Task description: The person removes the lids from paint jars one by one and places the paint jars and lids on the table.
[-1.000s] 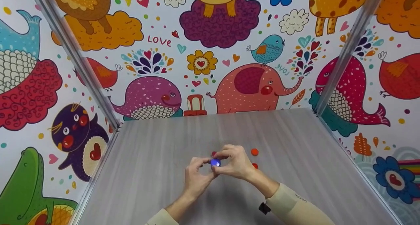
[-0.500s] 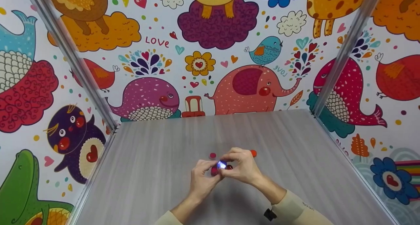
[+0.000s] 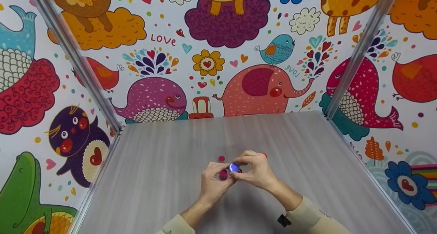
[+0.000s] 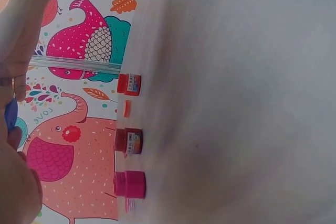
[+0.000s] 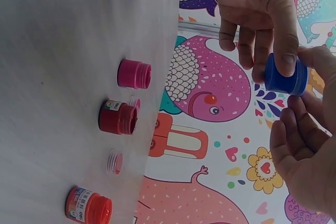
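Observation:
A small blue paint jar (image 3: 234,167) is held up above the table between both hands. My left hand (image 3: 212,183) pinches it from the left, its thumb lying along the jar's smooth side in the right wrist view. From the other side my right hand (image 3: 258,169) grips the ribbed blue lid (image 5: 301,77) with thumb and fingertips. Below the hands stand a pink paint jar (image 5: 127,74), a dark red paint jar (image 5: 111,118) and an orange-red paint jar (image 5: 80,205), all upright with their lids off. In the left wrist view the blue jar (image 4: 10,114) is mostly hidden by fingers.
A pink lid (image 3: 221,158) lies behind the pink jar. Another lid (image 5: 114,162) rests between the dark red and orange-red jars. The grey table (image 3: 153,165) is bounded by metal posts (image 3: 82,63) and printed walls.
Both hands have shifted a little to the right with the blue jar between them. The pink jar, first hidden, now shows beside the left fingers, while the right hand covers more of the orange-red things.

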{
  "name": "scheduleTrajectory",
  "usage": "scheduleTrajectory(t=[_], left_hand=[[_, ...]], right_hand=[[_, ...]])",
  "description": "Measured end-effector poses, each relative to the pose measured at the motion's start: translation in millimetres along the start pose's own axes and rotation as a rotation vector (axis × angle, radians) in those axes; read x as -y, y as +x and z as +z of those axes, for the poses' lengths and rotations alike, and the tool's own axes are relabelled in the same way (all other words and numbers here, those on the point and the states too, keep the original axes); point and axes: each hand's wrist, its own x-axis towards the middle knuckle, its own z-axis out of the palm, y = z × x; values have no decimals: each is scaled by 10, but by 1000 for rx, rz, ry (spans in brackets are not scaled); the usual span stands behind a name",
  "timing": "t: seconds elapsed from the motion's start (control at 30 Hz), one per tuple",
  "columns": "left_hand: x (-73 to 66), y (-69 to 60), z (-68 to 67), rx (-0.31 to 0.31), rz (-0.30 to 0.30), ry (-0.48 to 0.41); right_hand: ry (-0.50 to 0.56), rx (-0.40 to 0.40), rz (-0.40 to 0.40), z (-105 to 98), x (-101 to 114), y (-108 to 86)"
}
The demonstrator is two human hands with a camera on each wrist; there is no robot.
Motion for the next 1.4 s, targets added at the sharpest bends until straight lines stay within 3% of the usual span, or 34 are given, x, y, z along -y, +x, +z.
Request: scheduleTrajectory(t=[0.37, 0.9, 1.2, 1.4], left_hand=[[-30, 20, 40, 20, -7, 12], [-69, 57, 50, 89, -67, -116], [-54, 107, 27, 156, -93, -204], [-58, 72, 2, 207, -127, -229]], right_hand=[[-27, 15, 32, -47, 33, -5], [36, 40, 12, -134, 5, 8], [22, 118, -10, -206, -10, 59], [100, 156, -63, -210, -59, 35]])
